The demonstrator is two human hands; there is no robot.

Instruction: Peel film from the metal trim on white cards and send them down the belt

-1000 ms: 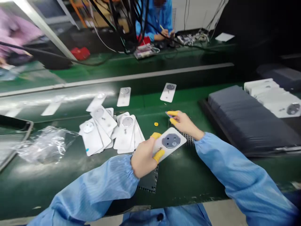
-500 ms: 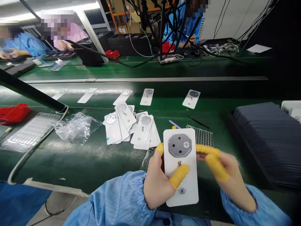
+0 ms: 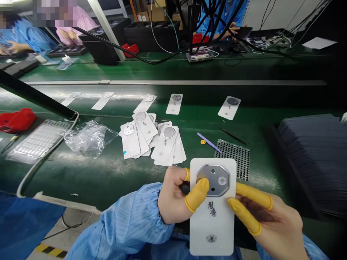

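A white rectangular panel (image 3: 211,225) with a grey octagonal plate near its top is held upright, close to the camera. My left hand (image 3: 181,195) grips its left edge, the yellow-covered thumb lying over the octagon. At the right edge, my right hand (image 3: 267,215) pinches the panel between a yellow-covered thumb and finger. Behind it lies a sheet of small black dots (image 3: 234,157), with purple tweezers (image 3: 208,142) touching its corner. Dark tweezers (image 3: 234,137) lie further back. Similar white panels (image 3: 165,148) are piled to the left.
Several single panels (image 3: 174,104) lie in a row further back. A black tray of dark sheets (image 3: 311,155) stands at right. Clear plastic (image 3: 90,137), a red object (image 3: 17,120) and a black bar (image 3: 35,94) are at left. People sit across the bench.
The panel has come nearer the camera and lower. My left thumb has moved up onto the octagon, and my right thumb has closed onto the right edge. The view has tilted down slightly.
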